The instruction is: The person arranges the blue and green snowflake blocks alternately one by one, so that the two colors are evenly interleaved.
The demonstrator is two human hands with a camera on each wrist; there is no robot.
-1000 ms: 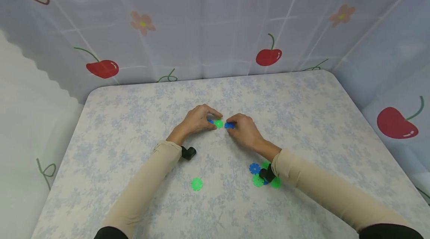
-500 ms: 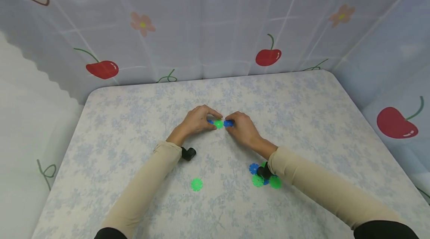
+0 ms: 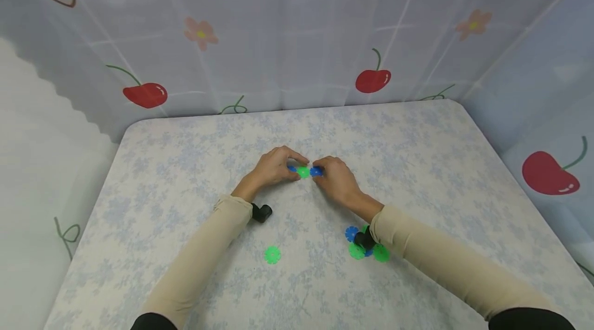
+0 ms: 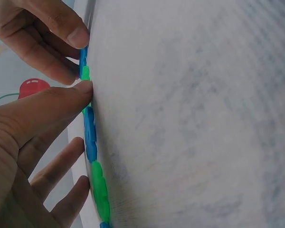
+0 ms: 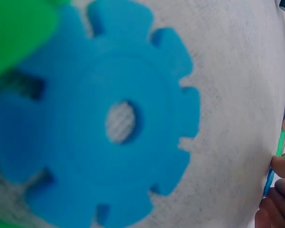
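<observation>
Both hands work close together near the middle of the table. My left hand pinches a green notched disc between thumb and fingers. In the left wrist view, that disc is at one end of a row, followed by a blue disc, another green disc and a bit of blue at the lower edge. My right hand pinches a blue notched disc by its edge, right at the green disc's rim. Most of the row is hidden behind the left hand in the head view.
Under the right forearm lies a loose group of discs, including a blue disc and a green disc. One separate green disc lies nearer the front. The table has a pale floral cover, with a printed curtain behind.
My right hand has shifted slightly left, bringing its blue disc closer to the green one. The left hand stays in place.
</observation>
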